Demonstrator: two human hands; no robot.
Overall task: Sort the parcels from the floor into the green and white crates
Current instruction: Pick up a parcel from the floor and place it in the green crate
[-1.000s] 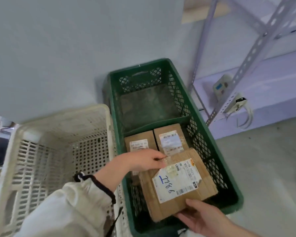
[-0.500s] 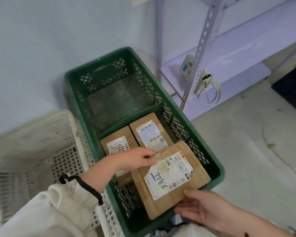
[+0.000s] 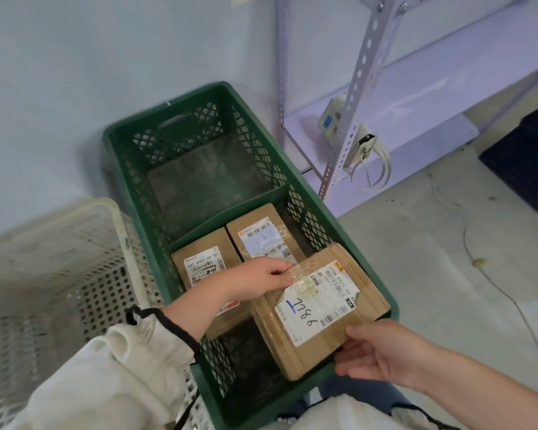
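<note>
A cardboard parcel (image 3: 319, 308) with a white label marked 1786 hangs over the near half of the green crate (image 3: 348, 231). My left hand (image 3: 260, 279) grips its far left corner. My right hand (image 3: 376, 352) holds its near edge from below. Two smaller cardboard parcels (image 3: 204, 262) (image 3: 261, 235) lie side by side inside the crate, against its middle divider. The crate's far half holds nothing. The white crate (image 3: 118, 218) stands to the left, touching the green one.
A pale wall rises behind both crates. A perforated metal shelf post (image 3: 354, 97) with a power strip (image 3: 331, 116) and loose cables stands to the right. Bare concrete floor stretches right, with a dark crate (image 3: 525, 159) at the far right edge.
The view has swung left to right, bringing more floor and shelving into sight. Both hands keep the same hold on the parcel, which sits slightly lower toward the crate.
</note>
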